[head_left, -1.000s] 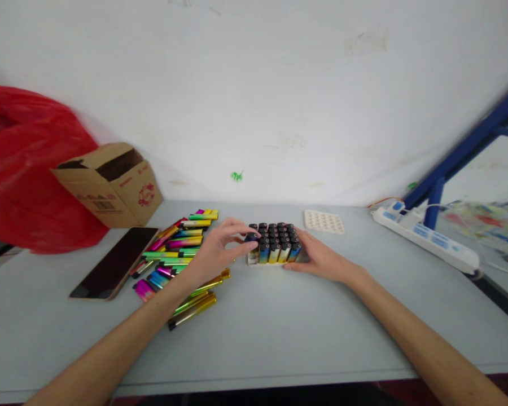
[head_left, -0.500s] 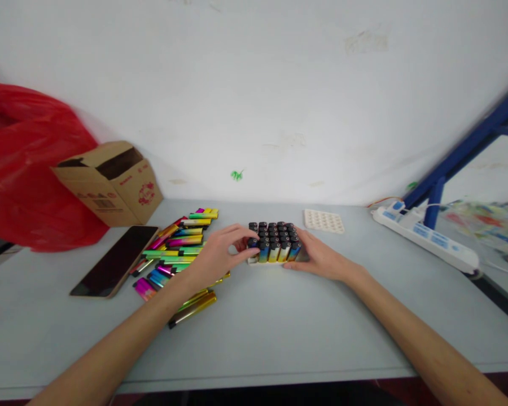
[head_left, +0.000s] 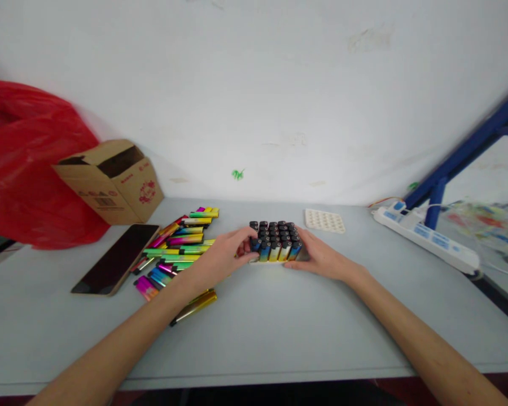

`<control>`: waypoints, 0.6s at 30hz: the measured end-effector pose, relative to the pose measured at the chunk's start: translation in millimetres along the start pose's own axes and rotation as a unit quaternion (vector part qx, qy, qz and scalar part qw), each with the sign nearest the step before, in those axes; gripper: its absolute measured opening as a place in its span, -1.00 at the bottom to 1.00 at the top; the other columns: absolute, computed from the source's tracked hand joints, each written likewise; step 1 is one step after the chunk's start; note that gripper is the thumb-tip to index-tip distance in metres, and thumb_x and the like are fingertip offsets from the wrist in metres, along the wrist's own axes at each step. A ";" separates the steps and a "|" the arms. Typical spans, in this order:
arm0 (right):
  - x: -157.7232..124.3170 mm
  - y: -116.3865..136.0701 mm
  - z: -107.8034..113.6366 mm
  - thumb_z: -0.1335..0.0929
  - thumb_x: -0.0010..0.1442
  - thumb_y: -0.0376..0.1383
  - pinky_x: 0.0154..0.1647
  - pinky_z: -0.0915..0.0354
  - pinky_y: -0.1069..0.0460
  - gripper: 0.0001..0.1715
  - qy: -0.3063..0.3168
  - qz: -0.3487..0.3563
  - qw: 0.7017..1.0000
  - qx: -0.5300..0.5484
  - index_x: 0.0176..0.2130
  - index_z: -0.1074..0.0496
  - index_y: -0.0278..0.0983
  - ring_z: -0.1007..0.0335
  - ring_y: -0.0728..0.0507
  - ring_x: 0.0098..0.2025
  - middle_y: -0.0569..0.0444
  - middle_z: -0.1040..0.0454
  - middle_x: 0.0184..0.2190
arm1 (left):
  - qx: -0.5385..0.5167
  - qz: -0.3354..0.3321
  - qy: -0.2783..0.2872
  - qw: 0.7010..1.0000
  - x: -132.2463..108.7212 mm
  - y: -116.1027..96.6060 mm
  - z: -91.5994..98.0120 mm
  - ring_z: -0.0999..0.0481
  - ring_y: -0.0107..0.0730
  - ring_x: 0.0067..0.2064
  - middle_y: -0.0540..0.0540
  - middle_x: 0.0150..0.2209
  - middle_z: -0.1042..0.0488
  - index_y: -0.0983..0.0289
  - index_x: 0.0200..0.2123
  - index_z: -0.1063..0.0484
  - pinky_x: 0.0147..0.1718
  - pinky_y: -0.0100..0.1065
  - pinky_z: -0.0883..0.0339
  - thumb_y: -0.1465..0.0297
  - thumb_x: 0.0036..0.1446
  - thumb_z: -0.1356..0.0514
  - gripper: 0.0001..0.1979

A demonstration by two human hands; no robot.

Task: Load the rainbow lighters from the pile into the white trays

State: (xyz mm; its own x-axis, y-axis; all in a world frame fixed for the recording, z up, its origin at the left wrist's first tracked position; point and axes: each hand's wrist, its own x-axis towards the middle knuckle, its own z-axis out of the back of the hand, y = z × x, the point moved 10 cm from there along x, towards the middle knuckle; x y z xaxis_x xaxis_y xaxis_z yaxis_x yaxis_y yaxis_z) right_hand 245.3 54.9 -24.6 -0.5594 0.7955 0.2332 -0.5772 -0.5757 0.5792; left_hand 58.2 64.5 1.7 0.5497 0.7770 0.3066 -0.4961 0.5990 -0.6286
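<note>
Upright lighters (head_left: pixel 274 251) with black tops and shiny coloured bodies stand in rows, packed tightly in a white tray (head_left: pixel 267 263). At the front left corner my left hand (head_left: pixel 228 254) is closed, thumb and fingers pinching a lighter (head_left: pixel 257 246) that stands level with its neighbours. My right hand (head_left: pixel 319 254) wraps round the right side of the block, its thumb at the front near the tray's edge and its fingers along the side. Left of the block lies a loose pile of lighters (head_left: pixel 186 250), partly covered by my left forearm.
A white tray with holes (head_left: pixel 325 220) lies behind my right hand. At left are a phone (head_left: pixel 115 259), an open cardboard box (head_left: pixel 127 189) and a red plastic bag (head_left: pixel 34 169). A power strip (head_left: pixel 427 239) runs along the right, beside a blue metal frame (head_left: pixel 438 186).
My left hand has shifted slightly, and the lighter at the front left corner now sits upright in line with the front row. My right hand stays in place.
</note>
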 end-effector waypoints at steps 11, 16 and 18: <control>-1.0 -4.0 -1.2 -0.49 0.19 0.10 0.39 -0.19 -0.33 0.06 -0.001 -0.002 1.000 -0.002 0.43 -0.05 -0.19 -0.24 -0.41 0.36 -0.21 -0.28 0.35 | 0.101 -0.022 -0.039 0.994 2.3 -5.6 53.9 -0.47 -0.39 -0.40 -0.04 -0.41 -0.49 0.20 -0.07 -0.50 -0.32 -0.36 -0.33 0.19 0.26 -0.25 -0.74; -1.8 -3.9 -1.0 -0.48 0.21 0.11 0.40 -0.18 -0.35 0.06 -0.001 -0.006 1.000 0.003 0.44 -0.03 -0.17 -0.24 -0.42 0.36 -0.20 -0.27 0.36 | 0.157 0.068 0.025 0.985 0.0 39.7 79.6 -0.46 -0.32 -0.44 0.03 -0.46 -0.54 0.21 -0.29 -0.60 -0.39 -0.34 -0.25 0.16 0.12 -0.29 -0.76; -2.0 -3.5 -0.7 -0.48 0.21 0.11 0.39 -0.20 -0.36 0.06 -0.005 -0.004 1.000 0.006 0.44 -0.04 -0.17 -0.25 -0.43 0.36 -0.19 -0.28 0.35 | 0.134 0.110 0.072 0.982 -5.2 55.5 79.2 -0.50 -0.28 -0.42 0.05 -0.46 -0.57 0.19 -0.32 -0.62 -0.38 -0.35 -0.27 0.14 0.09 -0.31 -0.75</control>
State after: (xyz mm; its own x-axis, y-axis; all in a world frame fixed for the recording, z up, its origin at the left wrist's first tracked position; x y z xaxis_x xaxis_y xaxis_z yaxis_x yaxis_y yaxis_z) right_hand 248.0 55.2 -27.7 -0.5496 0.8015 0.2357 -0.5748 -0.5675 0.5896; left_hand -25.4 109.1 21.9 0.4890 0.8696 0.0685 -0.7616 0.4640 -0.4524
